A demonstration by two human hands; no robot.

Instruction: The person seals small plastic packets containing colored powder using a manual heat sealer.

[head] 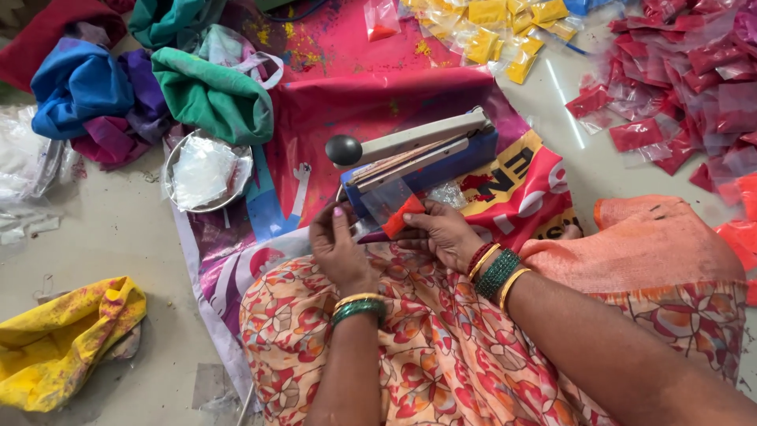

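I see my left hand [341, 248] and right hand [441, 234] meeting just in front of the heat sealer [418, 154], both pinching a small clear packet [397, 209] with red powder in its lower corner; the fingers of each hand are closed on the packet's edges, and its open top lies at the sealer's raised bar. The sealer is blue with a pale arm and a black knob [344, 150], and it sits on a bright printed plastic sheet [347, 95] spread over the floor [102, 237]. To the left of it stands a steel bowl [180, 156] holding clear empty bags, and behind that lie bundles of cloth in green [213, 99], blue [75, 87] and purple. A yellow stained cloth [59, 339] lies near my left knee. Across the top are yellow powder packets [505, 31], and at the right a wide spread of red packets [686, 71], well apart from my hands. My lap, in floral fabric [441, 347], fills the foreground, with an orange woven sack [654, 244] beside my right arm. The sealer's base is partly hidden behind the packet and my fingers, and the piles at the top and right are cut off by the frame.
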